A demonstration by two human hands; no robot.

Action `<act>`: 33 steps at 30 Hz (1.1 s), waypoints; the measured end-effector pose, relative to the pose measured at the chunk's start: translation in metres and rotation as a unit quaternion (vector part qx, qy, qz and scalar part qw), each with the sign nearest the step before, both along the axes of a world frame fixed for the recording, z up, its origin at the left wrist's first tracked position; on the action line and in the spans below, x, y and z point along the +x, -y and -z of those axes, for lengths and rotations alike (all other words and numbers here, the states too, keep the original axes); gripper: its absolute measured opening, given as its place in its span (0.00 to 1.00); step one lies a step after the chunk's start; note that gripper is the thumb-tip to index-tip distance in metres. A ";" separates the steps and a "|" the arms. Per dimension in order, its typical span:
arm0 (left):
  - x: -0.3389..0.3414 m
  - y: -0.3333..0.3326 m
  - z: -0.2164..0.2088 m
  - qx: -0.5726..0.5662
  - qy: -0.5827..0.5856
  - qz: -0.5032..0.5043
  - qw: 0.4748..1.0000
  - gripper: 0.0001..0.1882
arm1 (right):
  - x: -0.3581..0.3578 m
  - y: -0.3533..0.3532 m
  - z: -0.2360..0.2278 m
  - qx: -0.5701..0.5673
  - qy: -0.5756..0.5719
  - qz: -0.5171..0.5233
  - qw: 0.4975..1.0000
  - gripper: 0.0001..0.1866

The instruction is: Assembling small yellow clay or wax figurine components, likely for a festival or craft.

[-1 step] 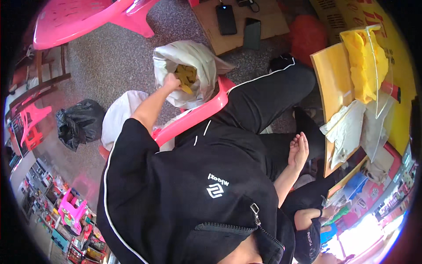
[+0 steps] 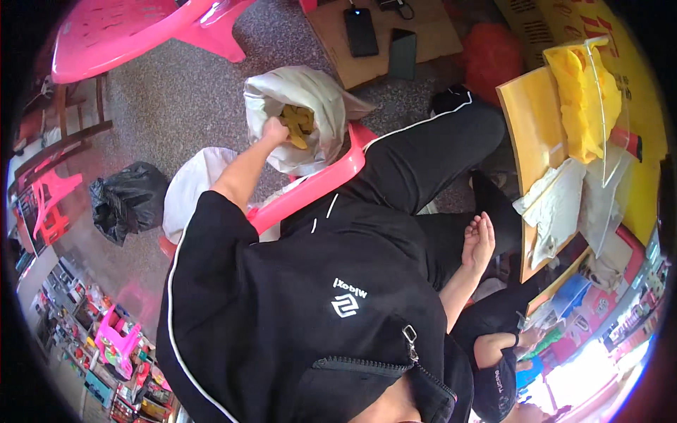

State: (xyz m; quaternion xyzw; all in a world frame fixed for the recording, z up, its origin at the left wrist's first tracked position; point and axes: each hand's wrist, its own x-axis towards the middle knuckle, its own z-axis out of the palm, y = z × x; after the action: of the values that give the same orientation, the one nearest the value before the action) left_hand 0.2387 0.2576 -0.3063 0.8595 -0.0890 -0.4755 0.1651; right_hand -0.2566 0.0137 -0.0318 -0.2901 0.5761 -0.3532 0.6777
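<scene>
My left hand point(image 2: 276, 131) reaches into the mouth of a white woven sack point(image 2: 321, 95). Mustard-yellow pieces point(image 2: 300, 123) of soft-looking material lie inside, right beside the hand. Its fingers point down among them and are hidden, so I cannot tell whether they grip a piece. My right hand point(image 2: 479, 241) rests beside my dark-trousered leg, palm turned up. Its fingers are loosely stretched out and slightly bent, with nothing in them.
A pink plastic chair arm point(image 2: 310, 190) curves between me and the sack. Left lie a black plastic bag point(image 2: 130, 201) and a white bag point(image 2: 197, 187). At right, a wooden board point(image 2: 532, 134) stands near yellow cloth point(image 2: 582, 102). Two phones lie on cardboard point(image 2: 441, 35) ahead. Another person sits lower right.
</scene>
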 end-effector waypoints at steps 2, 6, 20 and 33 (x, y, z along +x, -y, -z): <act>0.002 0.011 0.007 -0.001 0.144 0.097 0.985 0.18 | -0.003 -0.006 0.000 -0.008 -0.007 0.016 1.000 0.13; 0.008 0.033 0.021 -0.059 0.225 0.011 0.972 0.18 | -0.006 -0.010 -0.005 -0.022 -0.006 0.016 1.000 0.13; 0.041 0.044 -0.086 -0.260 -0.044 -0.063 0.963 0.13 | 0.068 0.174 -0.201 -0.471 -0.295 -0.068 0.828 0.10; 0.081 -0.024 -0.021 -0.031 -0.088 -0.343 0.935 0.19 | 0.104 0.411 -0.137 -0.369 -0.597 -0.292 0.650 0.22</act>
State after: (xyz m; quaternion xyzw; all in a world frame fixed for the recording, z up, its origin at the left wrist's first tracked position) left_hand 0.3194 0.2817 -0.2857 0.7869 0.2112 -0.4612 0.3516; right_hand -0.1523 -0.3974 0.1053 -0.8174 0.5641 -0.0712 0.0928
